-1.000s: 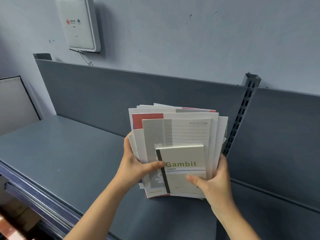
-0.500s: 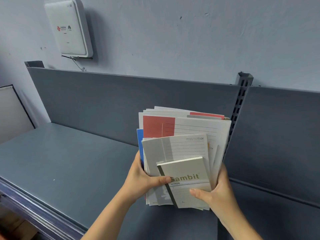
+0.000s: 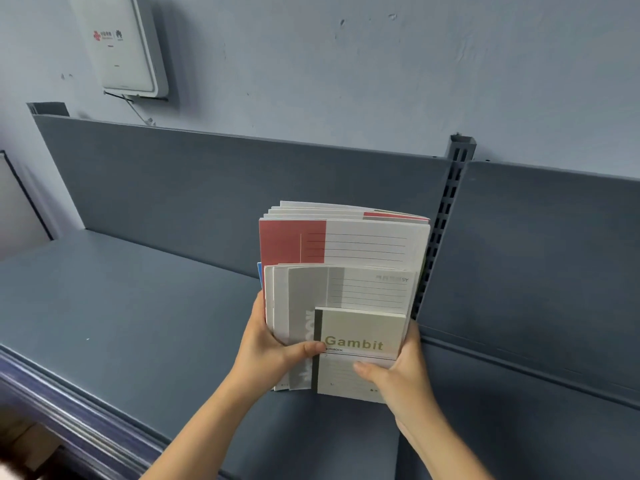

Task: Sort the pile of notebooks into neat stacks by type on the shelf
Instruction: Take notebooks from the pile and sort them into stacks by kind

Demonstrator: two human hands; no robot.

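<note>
**Both hands on the pile, upright over the shelf**

I hold the whole pile of notebooks point(image 3: 346, 252) upright in front of me, covers facing me, over the flat dark blue-grey metal shelf point(image 3: 121, 306). I cannot tell whether its lower edges touch the shelf or hang just above it.

My left hand point(image 3: 273, 348) grips the pile's left edge. The fingers go behind it, out of sight, and the thumb lies across the front, its tip reaching the dark spine strip of the front notebook. My right hand point(image 3: 403, 379) grips the right edge in the same way, thumb pressed flat on the lower front cover.

The front notebook is a small cream paper notebook printed "Gambit" point(image 3: 362, 336) in gold-green letters. It sits low and to the right. Behind it stands a taller grey-and-white notebook with ruled lines point(image 3: 367, 289), its print upside down, with more like it fanned out just to its left. Behind those rises a larger red-and-white lined notebook point(image 3: 294, 242), and further white edges fan above its top. A thin blue cover edge point(image 3: 259, 271) shows at the far left.

The pile stands just left of the slotted grey metal upright post point(image 3: 448, 216), in front of the dark back panel point(image 3: 207, 188). A white plastic wall box point(image 3: 121, 43) hangs on the pale blue-grey wall point(image 3: 381, 71), up to the left.
</note>
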